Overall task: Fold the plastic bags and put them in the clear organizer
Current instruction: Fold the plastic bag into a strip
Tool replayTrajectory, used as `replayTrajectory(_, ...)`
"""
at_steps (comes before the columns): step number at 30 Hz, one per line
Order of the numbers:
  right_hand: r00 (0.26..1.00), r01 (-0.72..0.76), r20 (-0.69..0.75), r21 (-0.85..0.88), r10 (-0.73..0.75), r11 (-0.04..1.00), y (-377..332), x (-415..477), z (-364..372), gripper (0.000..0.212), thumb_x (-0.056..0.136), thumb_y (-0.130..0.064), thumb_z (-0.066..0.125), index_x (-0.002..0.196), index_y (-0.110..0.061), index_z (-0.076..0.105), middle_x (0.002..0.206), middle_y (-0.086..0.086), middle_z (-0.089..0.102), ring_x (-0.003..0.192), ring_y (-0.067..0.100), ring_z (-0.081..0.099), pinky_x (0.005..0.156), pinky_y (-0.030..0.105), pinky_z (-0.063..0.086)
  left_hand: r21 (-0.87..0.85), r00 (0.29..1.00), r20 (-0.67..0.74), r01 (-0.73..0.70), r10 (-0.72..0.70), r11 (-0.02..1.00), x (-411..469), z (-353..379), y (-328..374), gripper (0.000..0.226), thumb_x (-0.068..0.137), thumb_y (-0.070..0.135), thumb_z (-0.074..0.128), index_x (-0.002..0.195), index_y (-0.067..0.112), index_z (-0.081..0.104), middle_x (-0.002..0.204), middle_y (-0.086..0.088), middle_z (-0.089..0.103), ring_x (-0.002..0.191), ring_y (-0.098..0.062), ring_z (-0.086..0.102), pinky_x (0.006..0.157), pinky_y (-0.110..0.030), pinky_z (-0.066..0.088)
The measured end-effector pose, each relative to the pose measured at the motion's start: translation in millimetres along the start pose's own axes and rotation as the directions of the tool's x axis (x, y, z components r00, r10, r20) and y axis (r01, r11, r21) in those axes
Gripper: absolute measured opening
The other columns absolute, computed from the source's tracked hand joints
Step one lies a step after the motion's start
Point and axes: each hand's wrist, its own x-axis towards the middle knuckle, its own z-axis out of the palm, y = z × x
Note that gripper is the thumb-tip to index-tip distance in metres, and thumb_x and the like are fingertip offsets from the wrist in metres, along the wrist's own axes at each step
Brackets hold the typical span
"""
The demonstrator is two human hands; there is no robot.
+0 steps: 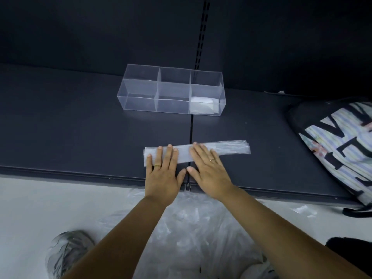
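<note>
A plastic bag folded into a long narrow strip (231, 149) lies flat on the dark shelf (80, 127). My left hand (164, 172) presses its left end with straight fingers. My right hand (209, 170) lies flat on the strip's middle, thumb close to my left thumb. Behind them stands the clear organizer (171, 91) with several compartments. A folded white bag (203, 105) sits in its front right compartment; the other compartments look bare.
A pile of loose clear plastic bags (191, 228) lies on the pale floor below the shelf's front edge. A black-and-white printed bag (342, 141) rests on the shelf at the right. A shoe (68, 250) shows at the bottom left.
</note>
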Motion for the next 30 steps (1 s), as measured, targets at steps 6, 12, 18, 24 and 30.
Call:
replayTrajectory(6, 0.947, -0.307, -0.082, 0.064, 0.312, 0.949, 99, -10, -30, 0.056, 0.103, -0.035, 0.032, 0.153, -0.014, 0.017, 0.161, 0.001, 0.009, 0.148, 0.016, 0.005, 0.118, 0.031, -0.003, 0.021, 1.000, 0.002, 0.014, -0.014, 1.000, 0, -4, 1, 0.072, 0.087, 0.057, -0.011, 0.149, 0.022, -0.017, 0.160, -0.001, -0.013, 0.146, -0.030, -0.016, 0.117, -0.051, -0.009)
replayTrajectory(12, 0.878, -0.403, -0.168, 0.243, 0.448, 0.882, 129, 10, -61, 0.031, 0.090, -0.026, 0.063, 0.120, -0.016, 0.060, 0.127, 0.005, 0.049, 0.119, 0.026, 0.041, 0.099, 0.036, 0.029, 0.046, 1.000, 0.003, 0.013, -0.013, 0.999, 0, -5, 2, 0.073, 0.088, 0.060, -0.016, 0.150, 0.021, -0.014, 0.161, -0.002, -0.011, 0.146, -0.031, -0.013, 0.117, -0.052, -0.006)
replayTrajectory(18, 0.904, -0.347, -0.145, 0.300, 0.401, 0.889, 126, 11, -65, 0.011, 0.090, -0.014, 0.063, 0.081, -0.007, 0.062, 0.097, 0.006, 0.055, 0.093, 0.022, 0.051, 0.084, 0.032, 0.042, 0.064, 0.999, 0.010, -0.038, 0.037, 0.997, 1, -6, -5, 0.080, 0.082, 0.060, -0.024, 0.151, 0.021, -0.009, 0.161, -0.001, -0.007, 0.147, -0.030, -0.010, 0.118, -0.051, -0.003)
replayTrajectory(24, 0.883, -0.457, 0.241, 0.641, 0.404, 0.617, 116, -27, -92, 0.009, 0.088, -0.004, 0.064, 0.083, -0.008, 0.057, 0.063, 0.005, 0.059, 0.055, 0.014, 0.054, 0.053, 0.023, 0.044, 0.035, 0.979, 0.009, -0.203, 0.202, 0.979, 5, -22, -17, 0.088, 0.083, 0.068, -0.014, 0.153, 0.018, 0.006, 0.161, -0.002, 0.002, 0.148, -0.025, -0.006, 0.117, -0.042, -0.012)
replayTrajectory(30, 0.817, -0.566, 0.551, 0.704, 0.172, 0.430, 71, -48, -140, 0.011, 0.088, -0.003, 0.063, 0.093, -0.008, 0.054, 0.056, 0.003, 0.064, 0.047, 0.006, 0.056, 0.046, 0.016, 0.042, -0.449, 0.935, -0.158, -0.355, 0.318, 0.820, -24, -35, 96, 0.082, 0.090, 0.057, 0.050, 0.151, 0.012, 0.019, 0.159, -0.005, 0.017, 0.147, -0.016, 0.011, 0.119, -0.027, -0.003)
